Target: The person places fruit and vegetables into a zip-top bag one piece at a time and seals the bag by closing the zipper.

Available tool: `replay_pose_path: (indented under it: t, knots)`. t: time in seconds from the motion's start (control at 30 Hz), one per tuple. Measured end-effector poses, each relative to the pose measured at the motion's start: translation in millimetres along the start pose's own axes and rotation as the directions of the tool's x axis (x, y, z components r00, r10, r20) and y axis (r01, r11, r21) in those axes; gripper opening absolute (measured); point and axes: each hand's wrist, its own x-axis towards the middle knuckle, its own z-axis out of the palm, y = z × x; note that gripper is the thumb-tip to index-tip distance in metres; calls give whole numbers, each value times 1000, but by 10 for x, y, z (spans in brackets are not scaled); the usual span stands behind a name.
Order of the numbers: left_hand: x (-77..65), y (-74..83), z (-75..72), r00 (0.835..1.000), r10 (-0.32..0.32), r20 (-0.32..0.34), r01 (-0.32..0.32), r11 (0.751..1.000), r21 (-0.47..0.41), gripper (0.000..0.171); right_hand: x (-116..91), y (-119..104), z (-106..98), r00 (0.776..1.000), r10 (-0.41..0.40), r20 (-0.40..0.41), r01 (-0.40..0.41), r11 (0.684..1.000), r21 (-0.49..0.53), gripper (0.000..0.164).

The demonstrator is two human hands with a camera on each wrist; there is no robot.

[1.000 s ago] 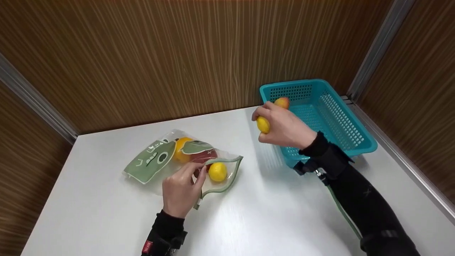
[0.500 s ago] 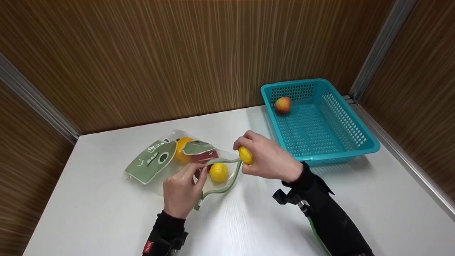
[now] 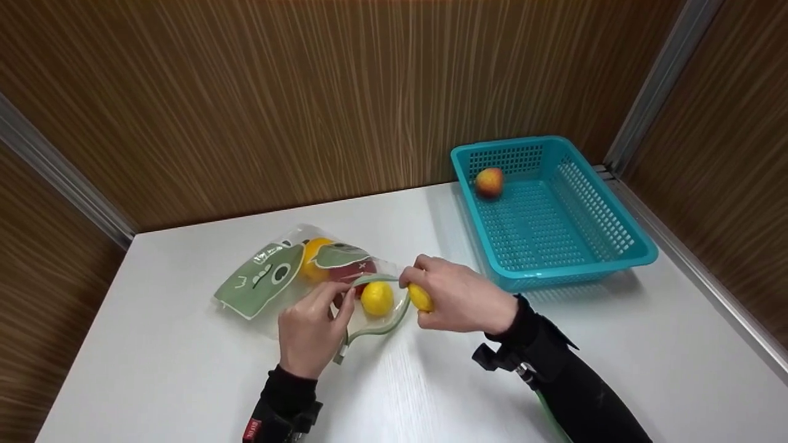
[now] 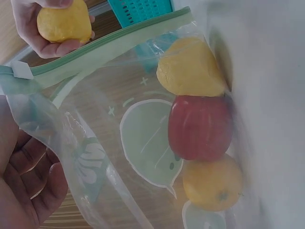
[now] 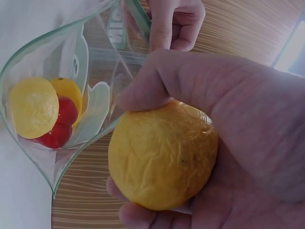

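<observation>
My left hand (image 3: 313,329) pinches the near rim of a clear zip bag (image 3: 261,283) with a green printed face, its mouth held apart. Inside lie a yellow lemon (image 3: 377,299) near the opening, a red bell pepper (image 4: 200,128) behind it and an orange (image 4: 212,182) deepest. My right hand (image 3: 465,295) grips a second lemon (image 5: 162,155), wrinkled and yellow, with the thumb on one side and fingers curled under it. Its fingertips are right at the bag's right corner, and the lemon is outside the mouth.
A turquoise perforated basket (image 3: 575,271) stands at the back right of the white table (image 3: 160,369). One red-and-yellow peach (image 3: 489,183) sits in its far left corner. Wood-grain panels (image 3: 295,104) rise behind and at both sides.
The right hand has carried its lemon from over the basket leftward and down to the bag's mouth. The left hand keeps its pinch on the bag, hardly moving.
</observation>
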Motion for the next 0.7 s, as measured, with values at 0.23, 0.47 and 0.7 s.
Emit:
replay_pose_path:
  t: [0.23,0.47,0.7]
  knots:
    - [4,13,2,1000,-3,-5,3,1000,-1,9,36,-12,160,992,-78,95,79,997,-10,42]
    - [5,13,6,1000,5,-9,-5,1000,0,9,106,-39,343,988,-86,127,87,996,2,43]
    - [-3,17,9,1000,8,-8,-8,1000,2,8,155,-52,471,991,-75,113,74,997,12,42]
